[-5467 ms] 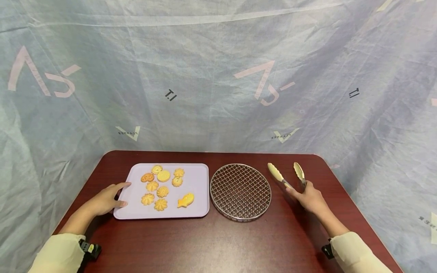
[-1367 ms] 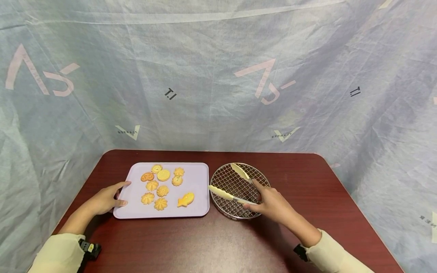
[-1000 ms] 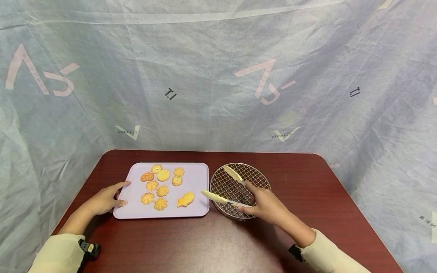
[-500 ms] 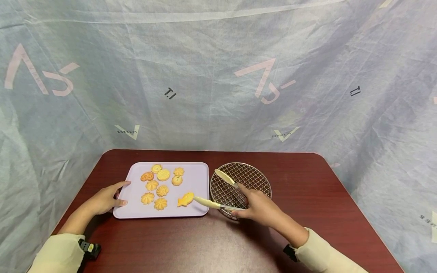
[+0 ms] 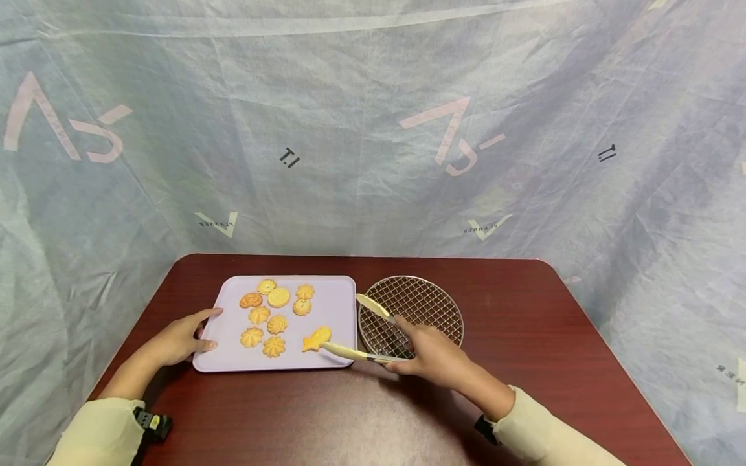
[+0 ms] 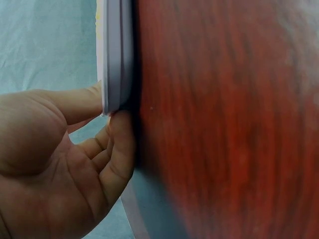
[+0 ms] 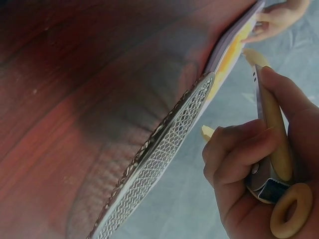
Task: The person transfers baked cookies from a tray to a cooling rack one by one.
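One dark-red wood-grain table [image 5: 280,414]. Pale lilac rectangular tray [image 5: 338,310], left edge pinched by left hand [image 5: 182,340]. Round metal mesh rack [image 5: 419,301], just right. Cream-tipped metal tongs [image 5: 355,354] gripped by right hand [image 5: 430,356], arms wide apart. Yellow fish-shaped biscuit [image 5: 316,338] on tray, near right, by one tip: likely light, stiff, brittle; take gently across belly.

I wear cream sleeves [image 5: 99,430] and use silver tongs [image 5: 350,353] with pale yellow tips. My tray [image 5: 335,304] is plain lilac, the cookies [image 5: 278,297] golden (the fish-shaped cookie [image 5: 318,338] is a brighter yellow), the rack [image 5: 428,304] silvery crisscross mesh, and the table [image 5: 280,417] red-brown with dark streaks.
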Tool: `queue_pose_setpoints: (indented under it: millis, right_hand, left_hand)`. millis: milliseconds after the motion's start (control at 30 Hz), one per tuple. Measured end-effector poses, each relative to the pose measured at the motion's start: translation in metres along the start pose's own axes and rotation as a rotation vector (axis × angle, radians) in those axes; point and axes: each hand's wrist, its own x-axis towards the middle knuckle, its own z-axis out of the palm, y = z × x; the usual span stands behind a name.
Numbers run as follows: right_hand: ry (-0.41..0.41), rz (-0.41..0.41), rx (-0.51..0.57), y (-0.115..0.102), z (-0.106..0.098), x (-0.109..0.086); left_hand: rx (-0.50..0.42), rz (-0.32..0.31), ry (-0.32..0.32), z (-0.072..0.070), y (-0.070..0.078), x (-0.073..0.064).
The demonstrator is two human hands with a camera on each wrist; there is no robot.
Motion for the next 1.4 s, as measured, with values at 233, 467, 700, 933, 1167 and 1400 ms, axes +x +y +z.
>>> queue_pose_setpoints:
  millis: [233,467,700,933,1167,1400]
  right_hand:
    - [-0.003,-0.024,-0.024,-0.006,0.005,0.006]
    - [-0.026,-0.034,-0.018,-0.011,0.011,0.011]
    - [-0.04,-0.068,-0.037,-0.016,0.014,0.015]
    - [-0.056,-0.069,-0.033,-0.018,0.018,0.017]
    - [-0.063,-0.092,-0.035,-0.02,0.021,0.018]
    - [-0.07,-0.112,-0.037,-0.022,0.023,0.019]
  left_hand:
    - [0.014,0.014,0.007,0.0,-0.001,0.001]
    - [0.02,0.029,0.013,0.001,-0.003,0.0]
    - [0.003,0.018,0.008,0.0,-0.002,0.0]
    - [-0.001,0.017,0.008,0.0,0.001,-0.002]
    - [-0.009,0.012,0.0,0.0,0.003,-0.003]
    - [-0.013,0.013,-0.004,-0.001,0.004,-0.003]
